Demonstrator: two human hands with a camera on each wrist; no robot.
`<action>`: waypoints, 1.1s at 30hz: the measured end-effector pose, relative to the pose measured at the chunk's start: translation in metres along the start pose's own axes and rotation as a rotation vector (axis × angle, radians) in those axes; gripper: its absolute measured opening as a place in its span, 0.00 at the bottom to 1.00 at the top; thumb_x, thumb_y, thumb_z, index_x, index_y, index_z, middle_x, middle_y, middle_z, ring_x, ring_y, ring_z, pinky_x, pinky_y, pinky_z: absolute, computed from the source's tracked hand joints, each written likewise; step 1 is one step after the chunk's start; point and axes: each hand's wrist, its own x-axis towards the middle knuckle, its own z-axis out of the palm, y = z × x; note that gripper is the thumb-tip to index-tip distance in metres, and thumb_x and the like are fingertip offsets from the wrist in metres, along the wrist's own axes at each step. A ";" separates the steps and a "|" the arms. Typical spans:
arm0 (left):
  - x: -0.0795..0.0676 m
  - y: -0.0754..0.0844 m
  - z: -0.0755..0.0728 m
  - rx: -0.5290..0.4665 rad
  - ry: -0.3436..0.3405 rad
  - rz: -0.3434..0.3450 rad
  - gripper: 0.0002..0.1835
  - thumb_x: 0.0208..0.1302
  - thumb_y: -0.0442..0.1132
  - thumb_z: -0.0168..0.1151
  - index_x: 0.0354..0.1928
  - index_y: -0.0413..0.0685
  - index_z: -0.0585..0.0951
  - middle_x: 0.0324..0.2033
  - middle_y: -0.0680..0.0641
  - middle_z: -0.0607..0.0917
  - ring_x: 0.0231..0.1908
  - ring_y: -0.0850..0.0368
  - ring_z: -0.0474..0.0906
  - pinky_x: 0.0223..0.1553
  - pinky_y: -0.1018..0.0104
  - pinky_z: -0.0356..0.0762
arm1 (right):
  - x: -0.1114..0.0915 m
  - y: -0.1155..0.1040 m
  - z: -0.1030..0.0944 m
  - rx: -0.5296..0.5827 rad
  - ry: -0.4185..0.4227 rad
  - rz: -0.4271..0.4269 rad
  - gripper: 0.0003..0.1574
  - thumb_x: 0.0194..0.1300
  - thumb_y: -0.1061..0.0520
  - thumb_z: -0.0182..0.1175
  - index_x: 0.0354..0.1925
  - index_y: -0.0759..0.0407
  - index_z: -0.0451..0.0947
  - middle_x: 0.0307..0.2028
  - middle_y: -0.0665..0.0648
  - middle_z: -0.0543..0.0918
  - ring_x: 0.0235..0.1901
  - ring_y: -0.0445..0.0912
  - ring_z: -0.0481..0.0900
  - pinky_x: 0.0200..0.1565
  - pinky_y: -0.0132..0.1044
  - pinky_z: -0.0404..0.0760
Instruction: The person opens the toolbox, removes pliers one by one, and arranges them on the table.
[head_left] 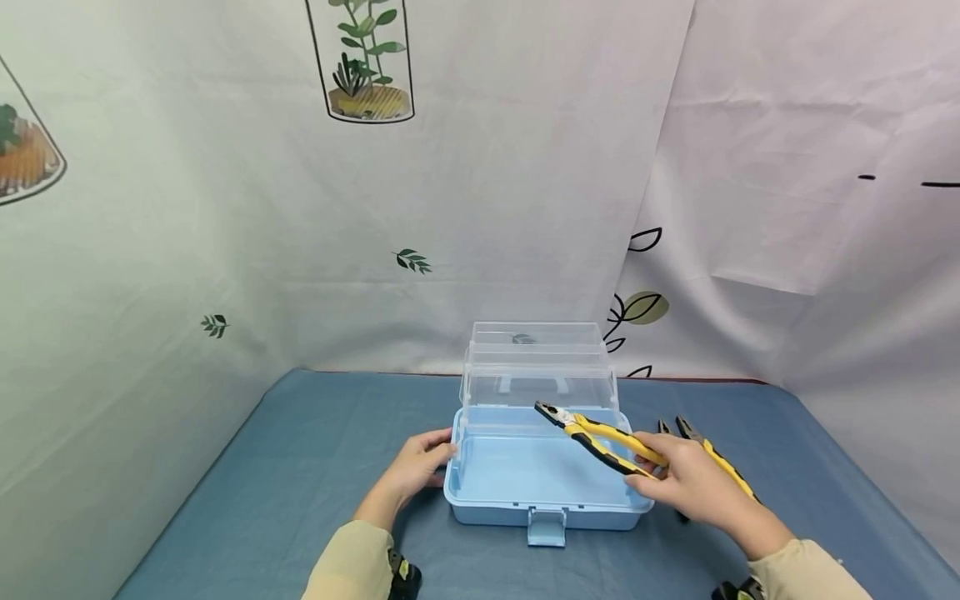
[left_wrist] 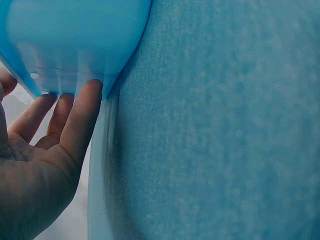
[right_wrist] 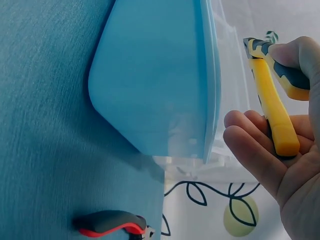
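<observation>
A light-blue toolbox (head_left: 547, 471) stands on the cloth-covered table with its clear lid (head_left: 540, 367) raised at the back. Inside the tray, no object shows. My left hand (head_left: 420, 458) touches the box's left end; in the left wrist view its nearly straight fingers (left_wrist: 85, 115) rest against the outer wall. My right hand (head_left: 693, 483) grips yellow-and-black combination pliers (head_left: 592, 433) by the handles, above the right side of the box. The pliers' head points up and left over the tray. In the right wrist view, the handles (right_wrist: 275, 110) are spread, between thumb and fingers.
Right of the box lie other yellow-handled pliers (head_left: 723, 471), partly behind my right hand. A tool with a black-and-red handle (right_wrist: 112, 222) lies beside them. The blue cloth (head_left: 300, 492) covers the table, and a printed white curtain (head_left: 525, 183) hangs behind.
</observation>
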 end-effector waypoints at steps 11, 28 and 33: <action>-0.002 0.002 0.002 -0.006 0.016 -0.005 0.30 0.63 0.42 0.56 0.65 0.38 0.68 0.60 0.34 0.73 0.49 0.50 0.79 0.40 0.55 0.83 | -0.008 0.008 -0.008 -0.004 0.036 -0.002 0.22 0.55 0.49 0.68 0.45 0.58 0.78 0.24 0.43 0.73 0.24 0.33 0.66 0.24 0.28 0.68; 0.001 -0.001 0.000 -0.006 -0.010 0.002 0.30 0.63 0.43 0.56 0.66 0.37 0.67 0.60 0.34 0.73 0.49 0.50 0.79 0.42 0.56 0.83 | -0.025 0.021 -0.017 -0.023 0.085 0.116 0.37 0.55 0.47 0.68 0.56 0.68 0.74 0.32 0.52 0.80 0.26 0.32 0.69 0.24 0.29 0.71; 0.001 -0.001 0.000 -0.005 -0.011 0.000 0.30 0.63 0.43 0.56 0.66 0.37 0.67 0.61 0.34 0.73 0.49 0.50 0.79 0.42 0.56 0.83 | -0.030 0.026 -0.020 -0.044 0.100 0.144 0.39 0.54 0.46 0.69 0.56 0.69 0.74 0.42 0.62 0.82 0.27 0.33 0.70 0.24 0.29 0.72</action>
